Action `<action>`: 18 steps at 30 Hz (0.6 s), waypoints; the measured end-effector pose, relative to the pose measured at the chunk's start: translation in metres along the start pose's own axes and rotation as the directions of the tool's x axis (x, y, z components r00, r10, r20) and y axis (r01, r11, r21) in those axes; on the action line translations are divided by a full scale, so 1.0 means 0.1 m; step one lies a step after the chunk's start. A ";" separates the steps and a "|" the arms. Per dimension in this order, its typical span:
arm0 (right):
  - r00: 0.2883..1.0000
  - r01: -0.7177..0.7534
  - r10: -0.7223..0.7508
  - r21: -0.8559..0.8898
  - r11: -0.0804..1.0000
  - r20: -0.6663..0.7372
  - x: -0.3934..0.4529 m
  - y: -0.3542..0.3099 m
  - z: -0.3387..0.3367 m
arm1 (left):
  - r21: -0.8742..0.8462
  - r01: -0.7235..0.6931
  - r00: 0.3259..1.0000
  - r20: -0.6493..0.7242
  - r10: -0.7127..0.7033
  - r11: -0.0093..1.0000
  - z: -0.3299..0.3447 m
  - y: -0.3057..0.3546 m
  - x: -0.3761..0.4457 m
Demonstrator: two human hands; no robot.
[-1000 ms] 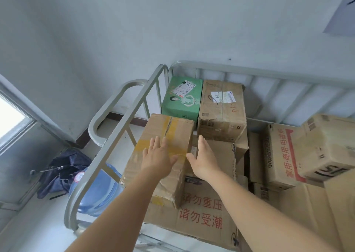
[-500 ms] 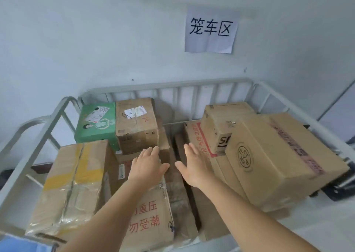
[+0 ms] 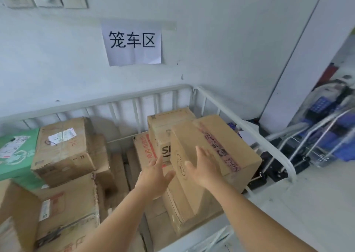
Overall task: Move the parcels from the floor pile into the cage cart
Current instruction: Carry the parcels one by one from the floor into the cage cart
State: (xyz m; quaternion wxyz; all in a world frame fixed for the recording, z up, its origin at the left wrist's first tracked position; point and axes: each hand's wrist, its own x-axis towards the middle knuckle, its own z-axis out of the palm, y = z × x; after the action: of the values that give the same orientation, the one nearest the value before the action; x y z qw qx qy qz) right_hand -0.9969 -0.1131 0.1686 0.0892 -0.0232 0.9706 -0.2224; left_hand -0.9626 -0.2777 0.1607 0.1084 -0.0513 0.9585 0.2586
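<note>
Atop — tilted parcel [image 3: 215, 148], rightward-back

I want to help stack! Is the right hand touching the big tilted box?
Touching: the head view shows the right hand lying flat on the big tilted box.

Two bare forearms, no sleeves, left grip [image 3: 153, 176] and right grip [image 3: 203, 167] ungloved
</note>
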 end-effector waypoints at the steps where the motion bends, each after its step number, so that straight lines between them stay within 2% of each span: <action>1: 0.999 -0.033 0.033 0.011 0.999 0.008 0.08 0.17 -0.05 | -0.013 0.010 1.000 0.020 -0.010 1.000 0.09 0.11 0.07; 6: 0.985 -0.174 0.174 0.026 0.984 0.001 0.51 1.00 -0.24 | -0.072 0.066 0.993 0.100 -0.059 0.995 0.51 0.53 0.36; 10: 0.958 -0.282 0.285 -0.086 0.955 0.025 0.76 1.52 -0.34 | -0.109 0.139 0.979 0.165 -0.120 0.984 0.71 0.79 0.49; 18: 0.926 -0.370 0.376 -0.123 0.921 0.029 0.94 1.79 -0.45 | -0.327 0.332 0.940 0.199 -0.278 0.885 0.86 0.86 0.59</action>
State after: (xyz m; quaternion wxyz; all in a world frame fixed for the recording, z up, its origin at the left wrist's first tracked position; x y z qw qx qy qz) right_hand -1.0987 0.0592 0.1148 0.1537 0.1511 0.9658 -0.1441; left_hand -1.0180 -0.1623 0.1159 0.2070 -0.2012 0.8650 0.4104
